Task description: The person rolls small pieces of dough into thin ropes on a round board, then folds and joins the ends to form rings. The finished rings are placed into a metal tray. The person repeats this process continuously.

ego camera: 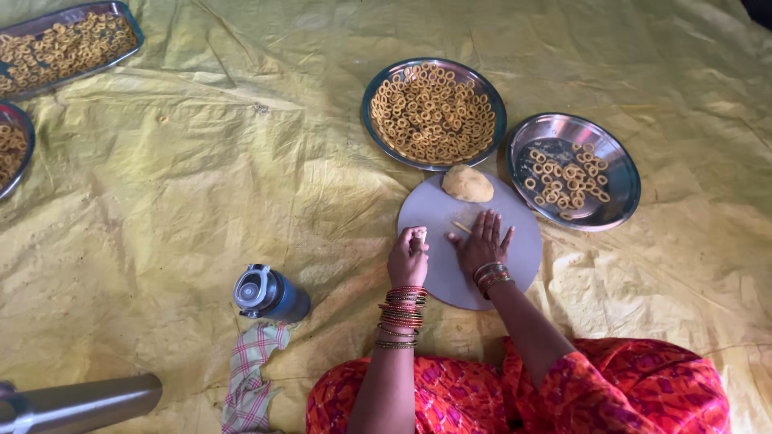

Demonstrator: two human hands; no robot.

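The right hand (pixel 482 241) lay flat, fingers slightly spread, pressing a thin dough strand (pixel 461 227) on the round board (pixel 523 241). The left hand (pixel 408 255) was closed on a small dough piece (pixel 419 237) at the board's edge. Beyond the fingertips sat the dough lump (pixel 468 183), then two steel plates of rings (pixel 434 112). Uneven pressure could snap the strand, by my judgement.
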